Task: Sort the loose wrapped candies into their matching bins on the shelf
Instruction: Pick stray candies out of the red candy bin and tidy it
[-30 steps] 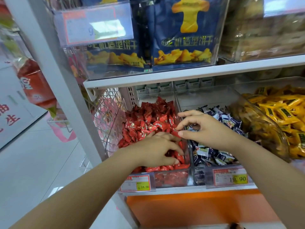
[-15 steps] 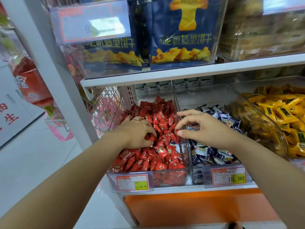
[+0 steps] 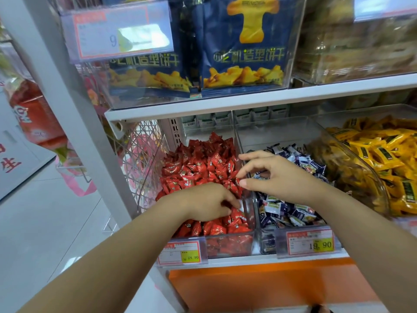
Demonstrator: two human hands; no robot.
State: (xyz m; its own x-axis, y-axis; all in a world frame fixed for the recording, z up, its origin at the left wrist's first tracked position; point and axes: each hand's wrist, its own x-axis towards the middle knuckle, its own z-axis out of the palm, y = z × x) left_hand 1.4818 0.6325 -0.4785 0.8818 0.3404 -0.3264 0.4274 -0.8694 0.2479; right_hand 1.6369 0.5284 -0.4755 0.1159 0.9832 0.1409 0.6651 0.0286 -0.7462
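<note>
A clear bin (image 3: 228,247) heaped with red wrapped candies (image 3: 198,163) stands on the lower shelf. To its right, a second clear bin (image 3: 267,241) holds blue-and-white wrapped candies (image 3: 291,213). My left hand (image 3: 207,202) lies palm down in the red bin near its front right corner. Its fingertips are pressed into the red candies, and what they hold is hidden. My right hand (image 3: 277,177) hovers over the wall between the two bins. Its thumb and fingers are curled and apart, with nothing visible between them.
A curved clear bin (image 3: 370,177) of yellow wrapped candies (image 3: 388,152) stands at the right. Price tags (image 3: 181,253) (image 3: 310,242) hang on the bin fronts. The upper shelf (image 3: 248,102) carries blue biscuit bags (image 3: 243,41). A white upright post (image 3: 67,98) stands left.
My left hand moved from the front of the red bin to its back left, then forward again to the front right. My right hand has hardly moved.
</note>
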